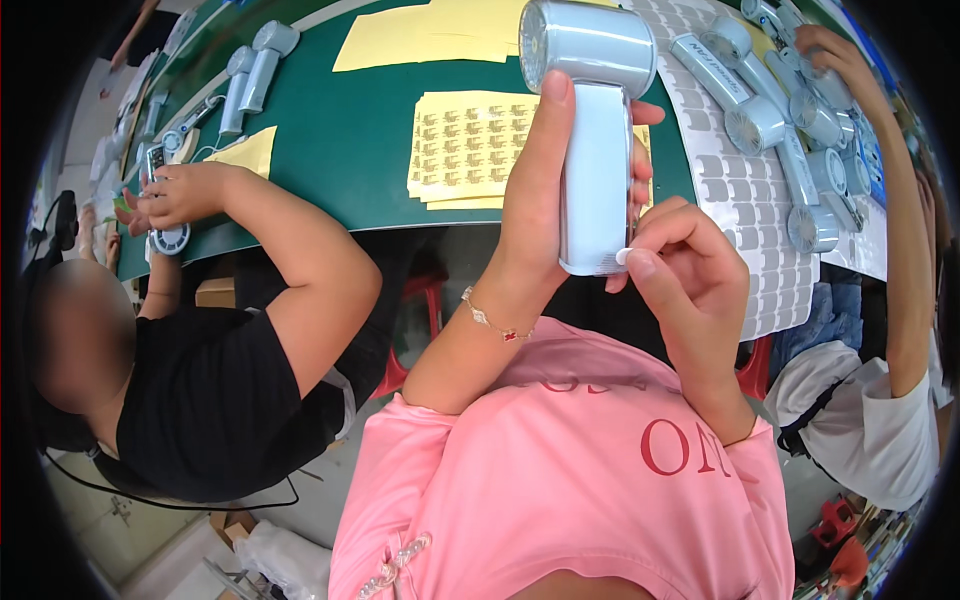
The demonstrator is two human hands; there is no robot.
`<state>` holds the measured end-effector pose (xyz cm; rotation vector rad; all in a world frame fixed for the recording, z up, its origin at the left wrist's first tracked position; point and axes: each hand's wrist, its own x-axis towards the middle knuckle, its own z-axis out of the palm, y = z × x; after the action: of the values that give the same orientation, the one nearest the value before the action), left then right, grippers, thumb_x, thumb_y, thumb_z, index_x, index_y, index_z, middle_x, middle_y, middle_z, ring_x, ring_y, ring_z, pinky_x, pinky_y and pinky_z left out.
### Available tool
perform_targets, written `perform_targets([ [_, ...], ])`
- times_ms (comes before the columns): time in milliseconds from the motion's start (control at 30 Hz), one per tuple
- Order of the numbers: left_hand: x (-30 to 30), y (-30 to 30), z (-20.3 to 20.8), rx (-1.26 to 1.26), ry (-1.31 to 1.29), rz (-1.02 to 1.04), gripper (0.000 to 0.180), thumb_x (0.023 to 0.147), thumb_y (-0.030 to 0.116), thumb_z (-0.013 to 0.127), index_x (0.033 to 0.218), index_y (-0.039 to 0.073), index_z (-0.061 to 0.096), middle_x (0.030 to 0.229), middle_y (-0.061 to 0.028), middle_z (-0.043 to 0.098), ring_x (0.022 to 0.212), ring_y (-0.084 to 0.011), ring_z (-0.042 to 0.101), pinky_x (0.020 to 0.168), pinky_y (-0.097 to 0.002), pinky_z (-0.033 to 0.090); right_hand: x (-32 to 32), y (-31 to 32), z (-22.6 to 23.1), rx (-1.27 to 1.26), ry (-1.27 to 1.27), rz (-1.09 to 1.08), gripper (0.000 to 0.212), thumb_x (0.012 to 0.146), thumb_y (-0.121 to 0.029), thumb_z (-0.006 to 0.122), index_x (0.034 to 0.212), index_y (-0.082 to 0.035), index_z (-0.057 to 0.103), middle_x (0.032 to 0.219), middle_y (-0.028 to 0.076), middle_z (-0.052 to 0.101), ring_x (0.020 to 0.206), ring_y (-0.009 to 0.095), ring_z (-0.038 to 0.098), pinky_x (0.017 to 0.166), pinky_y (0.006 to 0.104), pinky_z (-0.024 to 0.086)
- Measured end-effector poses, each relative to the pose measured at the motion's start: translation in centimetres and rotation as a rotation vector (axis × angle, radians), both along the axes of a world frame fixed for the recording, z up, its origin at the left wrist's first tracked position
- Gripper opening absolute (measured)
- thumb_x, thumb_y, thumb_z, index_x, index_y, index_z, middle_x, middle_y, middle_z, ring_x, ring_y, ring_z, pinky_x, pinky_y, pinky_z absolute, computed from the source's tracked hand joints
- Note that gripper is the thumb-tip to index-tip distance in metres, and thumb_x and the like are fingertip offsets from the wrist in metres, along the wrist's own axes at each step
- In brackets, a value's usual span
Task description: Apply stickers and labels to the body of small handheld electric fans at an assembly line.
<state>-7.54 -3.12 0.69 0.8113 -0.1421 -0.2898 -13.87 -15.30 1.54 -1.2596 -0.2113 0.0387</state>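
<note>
My left hand (537,165) is wrapped round a light blue handheld fan (595,175), its thumb along the handle's left edge and fingertips showing at the right. The fan is held upright above the table's near edge, its round head at the top. At the handle's bottom right corner, my right hand (700,265) pinches a small white piece (623,256), perhaps a sticker, between thumb and forefinger. The piece meets the handle's edge in the picture; whether it is stuck there I cannot tell. Behind the fan lies a yellow sheet (460,140) with rows of small printed marks.
More yellow sheets (430,35) lie farther back on the green table (330,130). Several blue fans (745,85) rest at the right on a sheet of grey labels (755,270). A co-worker's arm (870,110) reaches in there; another person (210,380) handles a fan at the left.
</note>
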Motion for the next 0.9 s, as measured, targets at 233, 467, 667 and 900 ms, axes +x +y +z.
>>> perform_targets([
  [233, -0.5, -0.1, 0.6, 0.045, 0.004, -0.047, 0.072, 0.086, 0.064, 0.032, 0.101, -0.003, 0.054, 0.065, -0.0043, 0.054, 0.054, -0.0087, 0.053, 0.048, -0.0204, 0.045, -0.5, -0.1, 1.1, -0.071, 0.036, 0.015, 0.007, 0.082, 0.004, 0.058, 0.086, 0.005, 0.052, 0.082, 0.006, 0.055, 0.069, 0.007, 0.055, 0.061, 0.0180, 0.045],
  [467, -0.8, 0.2, 0.6, 0.030, -0.003, -0.061, 0.071, 0.087, 0.063, 0.032, 0.101, -0.004, 0.053, 0.064, -0.0051, 0.054, 0.054, -0.0090, 0.053, 0.049, -0.0205, 0.045, -0.7, 0.2, 1.3, -0.074, 0.039, 0.016, 0.007, 0.082, 0.004, 0.058, 0.087, 0.005, 0.052, 0.082, 0.005, 0.056, 0.068, 0.006, 0.054, 0.060, 0.0178, 0.048],
  [667, -1.0, 0.3, 0.7, 0.026, -0.007, -0.066, 0.071, 0.088, 0.062, 0.032, 0.102, -0.005, 0.053, 0.064, -0.0052, 0.053, 0.055, -0.0089, 0.052, 0.050, -0.0202, 0.044, -0.9, 0.4, 1.5, -0.074, 0.048, 0.021, 0.007, 0.082, 0.004, 0.058, 0.087, 0.004, 0.052, 0.080, 0.004, 0.056, 0.068, 0.005, 0.053, 0.061, 0.0181, 0.049],
  [900, -1.0, 0.3, 0.8, 0.015, 0.012, -0.067, 0.071, 0.088, 0.061, 0.032, 0.103, -0.005, 0.052, 0.065, -0.0048, 0.053, 0.055, -0.0087, 0.052, 0.050, -0.0203, 0.044, -0.8, 0.6, 1.5, -0.059, 0.058, 0.003, 0.007, 0.082, 0.003, 0.059, 0.085, 0.004, 0.052, 0.080, 0.005, 0.057, 0.068, 0.005, 0.055, 0.061, 0.0181, 0.050],
])
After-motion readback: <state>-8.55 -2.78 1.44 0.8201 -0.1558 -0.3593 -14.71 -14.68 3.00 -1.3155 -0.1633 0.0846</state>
